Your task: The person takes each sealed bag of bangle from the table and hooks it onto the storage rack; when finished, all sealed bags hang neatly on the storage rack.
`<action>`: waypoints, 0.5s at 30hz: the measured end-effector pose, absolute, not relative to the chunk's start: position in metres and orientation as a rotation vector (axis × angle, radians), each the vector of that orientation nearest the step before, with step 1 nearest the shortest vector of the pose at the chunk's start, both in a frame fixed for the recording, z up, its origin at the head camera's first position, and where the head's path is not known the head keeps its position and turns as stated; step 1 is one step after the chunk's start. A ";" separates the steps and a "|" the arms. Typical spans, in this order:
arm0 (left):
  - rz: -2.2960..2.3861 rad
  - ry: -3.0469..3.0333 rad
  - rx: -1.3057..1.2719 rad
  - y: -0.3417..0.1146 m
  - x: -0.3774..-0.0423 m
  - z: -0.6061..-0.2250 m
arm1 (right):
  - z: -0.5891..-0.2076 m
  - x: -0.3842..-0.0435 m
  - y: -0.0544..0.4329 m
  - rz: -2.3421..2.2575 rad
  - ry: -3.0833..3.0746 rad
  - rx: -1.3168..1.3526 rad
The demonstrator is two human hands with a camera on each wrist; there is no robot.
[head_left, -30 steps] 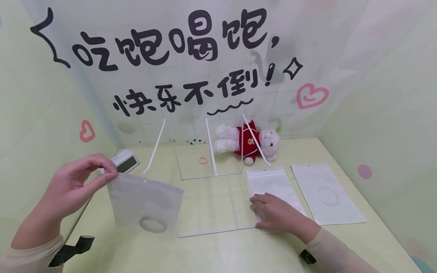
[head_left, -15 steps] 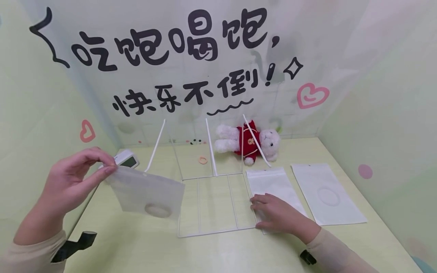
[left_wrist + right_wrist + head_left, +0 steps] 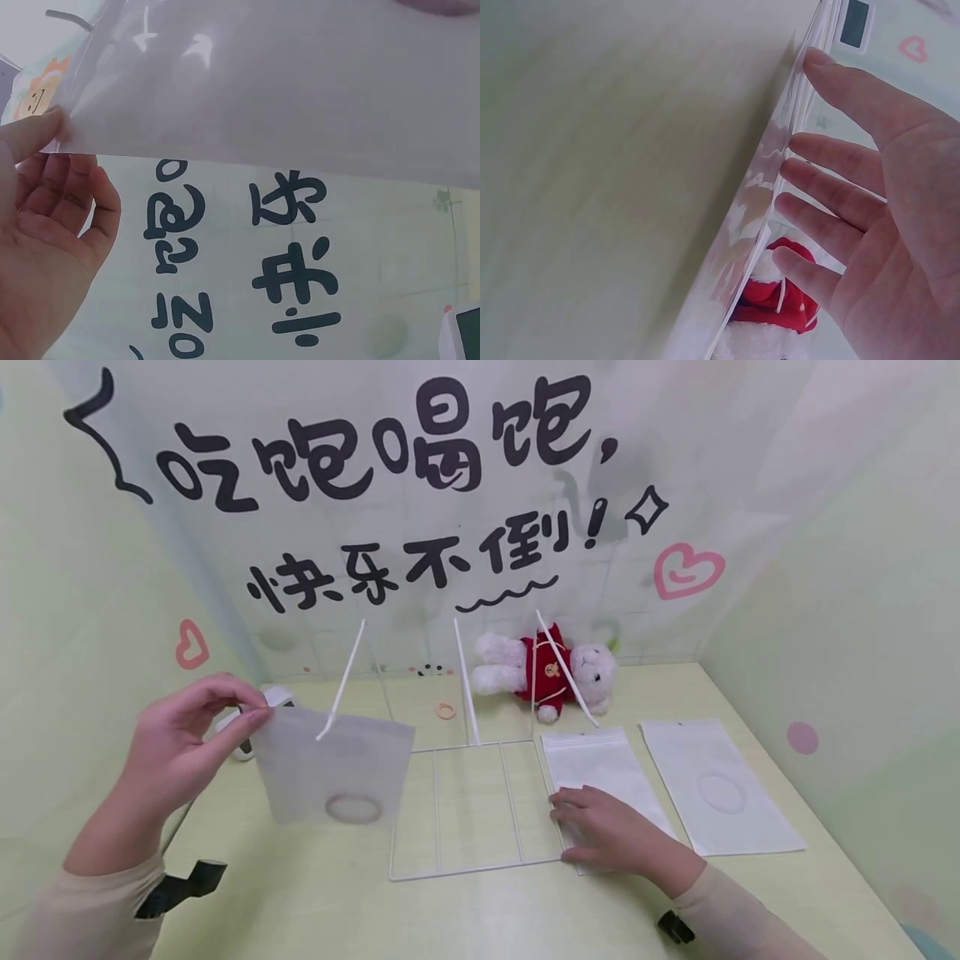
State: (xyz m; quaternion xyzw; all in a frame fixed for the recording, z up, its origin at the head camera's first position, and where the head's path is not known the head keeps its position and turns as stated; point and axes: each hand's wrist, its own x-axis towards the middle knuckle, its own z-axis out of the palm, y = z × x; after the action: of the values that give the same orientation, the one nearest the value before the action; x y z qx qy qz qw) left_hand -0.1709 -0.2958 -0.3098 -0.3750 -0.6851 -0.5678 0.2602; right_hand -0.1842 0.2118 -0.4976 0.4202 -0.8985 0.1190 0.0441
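My left hand (image 3: 191, 735) pinches a translucent white zip bag (image 3: 300, 777) by its upper left corner. A dark ring (image 3: 352, 808) shows through the bag low on its right side. The left prong (image 3: 345, 681) of a white wire rack (image 3: 437, 810) crosses in front of the bag's top edge; whether it passes through the bag's hole I cannot tell. With fingers spread, my right hand (image 3: 618, 827) rests at the right edge of the rack's base, over a second white bag (image 3: 588, 756). In the right wrist view the fingertips (image 3: 791, 259) touch a clear plastic edge.
A third white bag (image 3: 678, 760) with a ring inside lies at the right. Behind the rack lies a plush toy (image 3: 551, 672) in red clothes, beside an orange band (image 3: 446, 711). A white device with a screen (image 3: 281, 697) stands partly hidden behind the left hand.
My left hand has moved up, forward and slightly right with the bag. The left prong's tip now shows in front of the bag. My right hand stays in place.
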 end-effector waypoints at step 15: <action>-1.279 -1.953 -0.764 -0.289 -0.201 -0.325 | -0.494 -0.181 0.209 0.378 -2.823 1.234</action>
State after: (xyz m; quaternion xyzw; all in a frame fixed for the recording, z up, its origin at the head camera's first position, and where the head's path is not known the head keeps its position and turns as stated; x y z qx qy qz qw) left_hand -0.2006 -0.2888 -0.3247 -0.2929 -0.7488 -0.4904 0.3361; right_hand -0.1812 0.2088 -0.4942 0.3973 -0.9093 0.1219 0.0187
